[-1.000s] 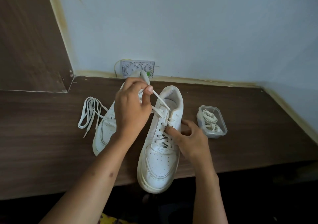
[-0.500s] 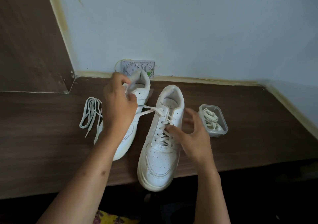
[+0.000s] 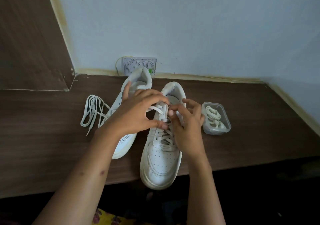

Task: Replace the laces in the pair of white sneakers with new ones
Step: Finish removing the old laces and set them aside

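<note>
Two white sneakers stand on the dark wooden table. The right sneaker (image 3: 161, 162) has its toe over the front edge and is partly laced with a white lace (image 3: 156, 108). My left hand (image 3: 138, 114) hovers over its upper eyelets with fingers curled, holding the lace end near the collar. My right hand (image 3: 187, 126) pinches the lace at the top eyelets on the shoe's right side. The left sneaker (image 3: 135, 86) lies behind my left hand with no lace visible. A loose lace (image 3: 93, 110) lies to its left.
A clear plastic tub (image 3: 216, 119) holding coiled laces sits right of the shoes. A small white box (image 3: 138, 65) leans against the pale wall behind. A brown panel (image 3: 31, 43) rises at the left. The table's front edge (image 3: 225, 167) runs close to my arms.
My left hand has come back from the left, over the left sneaker, to the right shoe's top eyelets. My right hand has moved up from the middle laces to the top.
</note>
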The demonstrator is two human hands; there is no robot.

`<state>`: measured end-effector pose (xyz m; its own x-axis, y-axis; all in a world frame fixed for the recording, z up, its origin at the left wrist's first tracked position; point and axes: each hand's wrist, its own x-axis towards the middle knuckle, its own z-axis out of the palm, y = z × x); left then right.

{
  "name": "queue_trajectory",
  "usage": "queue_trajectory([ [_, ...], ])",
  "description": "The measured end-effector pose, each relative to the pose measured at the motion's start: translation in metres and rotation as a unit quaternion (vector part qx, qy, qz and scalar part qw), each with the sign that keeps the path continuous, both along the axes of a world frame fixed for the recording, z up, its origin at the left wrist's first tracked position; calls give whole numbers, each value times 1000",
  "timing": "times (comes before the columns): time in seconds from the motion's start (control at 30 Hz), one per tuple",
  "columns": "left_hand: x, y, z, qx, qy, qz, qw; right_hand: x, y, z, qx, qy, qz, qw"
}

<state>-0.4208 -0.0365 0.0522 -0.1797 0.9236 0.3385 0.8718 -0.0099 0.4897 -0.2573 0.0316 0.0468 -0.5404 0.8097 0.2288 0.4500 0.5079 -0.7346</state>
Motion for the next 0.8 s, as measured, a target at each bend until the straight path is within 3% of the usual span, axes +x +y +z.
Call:
queue_trajectory([
  [0.13, 1, 2, -1, 18, -23, -8, 1000, -5, -5, 12, -126, 145, -2, 981],
  [0.2, 0, 2, -2, 18, -25, -4, 1000, -7, -5, 18, -248, 274, -24, 929],
  [0.27, 0, 1, -1, 16, -28, 5, 999, -8, -5, 18, -297, 331, -62, 893],
  [0.33, 1, 2, 0, 20, -22, 11, 999, -6, -6, 16, -213, 283, -85, 931],
  [0.4, 2, 2, 0, 28, -24, 19, 999, -5, -7, 11, -63, 186, -74, 978],
  [0.5, 2, 1, 1, 35, -20, 23, 999, -8, -9, 2, 88, 42, -55, 994],
  [0.67, 3, 1, 3, 37, -24, 26, 999, -10, -8, -5, 85, -21, -53, 995],
  [0.8, 1, 2, 3, 32, -23, 29, 999, -16, -5, -7, 63, 84, -99, 990],
])
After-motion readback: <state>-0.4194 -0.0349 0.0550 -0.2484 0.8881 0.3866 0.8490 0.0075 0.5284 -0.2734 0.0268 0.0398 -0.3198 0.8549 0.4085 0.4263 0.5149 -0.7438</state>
